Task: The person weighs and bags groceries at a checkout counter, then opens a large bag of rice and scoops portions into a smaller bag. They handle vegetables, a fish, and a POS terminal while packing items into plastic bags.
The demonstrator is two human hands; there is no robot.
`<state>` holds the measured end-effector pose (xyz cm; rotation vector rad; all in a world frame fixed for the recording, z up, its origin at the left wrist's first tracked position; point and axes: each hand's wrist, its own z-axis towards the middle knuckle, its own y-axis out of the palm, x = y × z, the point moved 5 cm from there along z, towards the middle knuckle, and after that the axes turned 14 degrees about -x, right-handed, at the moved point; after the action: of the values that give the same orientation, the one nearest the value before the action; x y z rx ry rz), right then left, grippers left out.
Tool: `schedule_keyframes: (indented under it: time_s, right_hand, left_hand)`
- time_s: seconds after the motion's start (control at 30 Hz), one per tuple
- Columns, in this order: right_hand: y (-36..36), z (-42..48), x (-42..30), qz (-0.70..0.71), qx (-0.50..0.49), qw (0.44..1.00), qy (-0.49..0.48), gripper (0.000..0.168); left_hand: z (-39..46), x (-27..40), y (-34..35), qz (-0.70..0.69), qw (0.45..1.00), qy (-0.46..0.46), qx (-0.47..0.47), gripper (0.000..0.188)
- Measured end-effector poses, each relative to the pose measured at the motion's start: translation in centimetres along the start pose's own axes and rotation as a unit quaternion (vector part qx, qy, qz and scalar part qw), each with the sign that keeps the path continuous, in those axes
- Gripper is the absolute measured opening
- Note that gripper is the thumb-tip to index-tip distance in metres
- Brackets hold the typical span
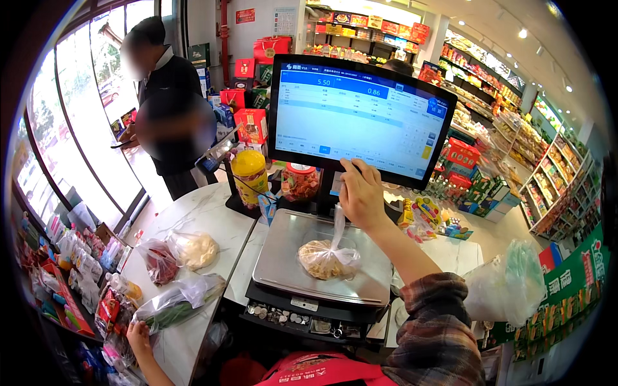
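Note:
My right hand (pixel 362 195) is raised to the lower edge of a touchscreen monitor (pixel 357 120), fingertips at the screen's bottom row of buttons. Below it, a knotted clear plastic bag of yellowish food (pixel 321 259) rests on the steel scale plate (pixel 280 251). The bag's twisted neck stands up close under my hand. Down at the left, my left hand (pixel 138 335) pinches the near end of a clear plastic bag of long green vegetables (pixel 181 309) lying on the marble-patterned counter (pixel 178 354).
Bags of dark red food (pixel 159 263) and pale food (pixel 195 250) lie farther up the counter. An open coin drawer (pixel 280 316) juts out below the scale. A yellow tub (pixel 248 178) and red-lidded jar (pixel 299 181) stand behind. A person (pixel 171 87) stands across the counter.

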<state>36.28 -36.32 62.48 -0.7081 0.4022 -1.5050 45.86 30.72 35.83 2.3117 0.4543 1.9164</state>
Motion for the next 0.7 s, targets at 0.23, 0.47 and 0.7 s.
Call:
schedule_keyframes:
  time_s: [0.23,0.47,0.7]
  right_hand:
    - [1.2,0.9,-0.1,-0.02,-0.01,1.0,0.013,0.021]
    - [-2.6,1.7,2.5,-0.048,0.079,0.994,0.063,0.036]
    - [-2.1,4.1,3.8,-0.085,0.081,0.992,0.052,0.045]
  left_hand:
    - [-0.5,0.7,0.4,0.008,1.0,-0.016,-0.016,0.011]
    - [-0.8,0.3,-0.4,0.004,1.0,-0.021,-0.004,0.011]
    - [-0.4,0.5,0.3,-0.005,0.999,-0.006,-0.036,0.01]
